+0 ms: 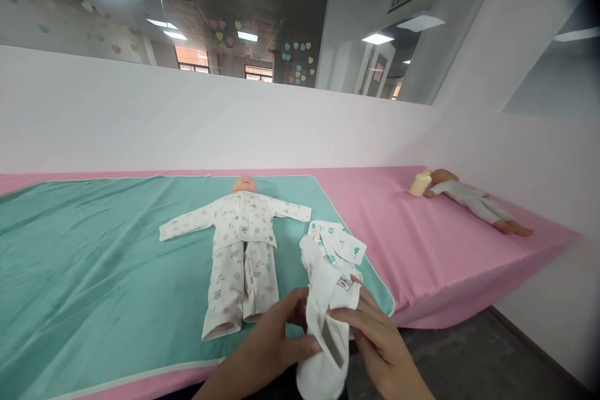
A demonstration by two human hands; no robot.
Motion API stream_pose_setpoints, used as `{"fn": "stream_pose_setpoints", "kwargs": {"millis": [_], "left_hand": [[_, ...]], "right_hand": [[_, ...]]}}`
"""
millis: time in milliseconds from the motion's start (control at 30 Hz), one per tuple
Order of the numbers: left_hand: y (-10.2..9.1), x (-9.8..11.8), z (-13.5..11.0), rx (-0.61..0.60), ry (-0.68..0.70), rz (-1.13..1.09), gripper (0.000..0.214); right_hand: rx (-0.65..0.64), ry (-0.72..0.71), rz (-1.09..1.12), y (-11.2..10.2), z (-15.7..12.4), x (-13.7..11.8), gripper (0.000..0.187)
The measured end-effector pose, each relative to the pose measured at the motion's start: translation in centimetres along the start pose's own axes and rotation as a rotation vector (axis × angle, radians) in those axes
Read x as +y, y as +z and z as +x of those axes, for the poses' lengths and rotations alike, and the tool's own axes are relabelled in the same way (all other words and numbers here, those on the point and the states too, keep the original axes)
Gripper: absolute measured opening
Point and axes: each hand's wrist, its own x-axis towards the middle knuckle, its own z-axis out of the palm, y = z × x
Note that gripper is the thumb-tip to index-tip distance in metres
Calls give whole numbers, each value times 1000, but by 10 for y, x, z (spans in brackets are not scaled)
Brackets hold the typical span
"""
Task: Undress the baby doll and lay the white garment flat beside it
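My left hand (276, 340) and my right hand (377, 334) both grip a white baby garment (328, 275) at the front edge of the table. The left thumb and fingers pinch its lower part. The right fingers press on it from the right side. The garment has a small label and a patterned piece at its far end, which lies on the green mat (94, 262). To its left a baby doll (241, 231) in white printed pyjamas lies on its back on the mat, arms spread.
The mat covers a long pink table (422, 244) set against a white wall. A second doll (473, 199) lies at the far right with a baby bottle (419, 183) by its head. Dark floor (445, 362) shows at the lower right.
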Motion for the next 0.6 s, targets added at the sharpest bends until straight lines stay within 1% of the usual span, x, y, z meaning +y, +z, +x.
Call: {"fn": "stream_pose_setpoints", "kwargs": {"millis": [67,133,167,200,267,300,333,367,400,433,500,533,567,600], "left_hand": [[-4,-1,-4,67,-21,105,26],[-6,-7,-7,138,13,177,22],[-6,-11,-8,186,53,194,26],[-6,-16,-9,243,105,209,35],[-5,-23,-11,345,226,269,61],[-6,-25,-12,369,283,310,73],[-7,-25,-13,378,325,348,81],[-9,-25,-15,379,345,374,83],[-11,-23,-16,376,335,379,81],[-13,-21,-17,378,289,358,77],[-18,-18,-19,381,127,271,66],[-18,-17,-19,359,41,219,61],[-18,-17,-20,306,-36,168,57],[-17,-16,-20,223,-99,125,52]], "right_hand": [[-35,-44,-75,3,9,-4,42],[-3,-21,-113,6,12,-10,45],[24,8,-120,7,12,-12,44],[50,42,-115,9,11,-13,42],[85,103,-48,10,8,-13,38],[91,128,14,9,5,-12,35],[99,153,95,8,2,-11,31],[122,180,189,5,-1,-11,26],[156,209,294,2,-4,-12,20],[199,240,408,-1,-5,-14,17],[295,307,634,-5,-7,-21,27],[337,346,715,-5,-6,-26,32],[372,391,759,-5,-5,-31,33],[403,441,766,-5,-3,-35,31]]}}
